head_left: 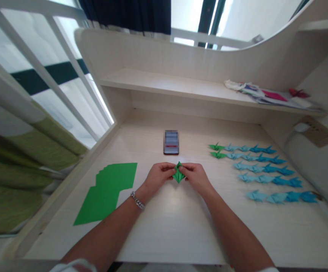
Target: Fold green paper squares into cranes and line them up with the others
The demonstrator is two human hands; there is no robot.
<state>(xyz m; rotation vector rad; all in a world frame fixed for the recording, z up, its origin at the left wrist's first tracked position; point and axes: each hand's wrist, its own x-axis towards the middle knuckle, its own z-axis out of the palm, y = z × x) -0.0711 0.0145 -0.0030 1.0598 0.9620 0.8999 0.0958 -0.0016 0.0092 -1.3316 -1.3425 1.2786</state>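
Observation:
Between my hands, low over the middle of the desk, is a small piece of folded green origami paper (178,176), diamond-shaped with its points up and down. My left hand (161,176) pinches its left edge, thumb in front. On the opposite edge the thumb and fingers of my right hand (194,176) are closed as well. Some of the fingertips are hidden behind the paper. Flat green paper sheets (107,190) lie fanned out to the left. Over on the right stand rows of folded paper cranes (261,169), mostly light and darker blue, with two green ones at the left ends.
A phone (171,142) lies just beyond my hands. The desk (164,234) has a raised shelf (164,85) at the back, with papers (274,95) at its right. A socket plate (317,130) with a plugged-in cable is on the right wall. White rails (39,64) and a curtain flank the left.

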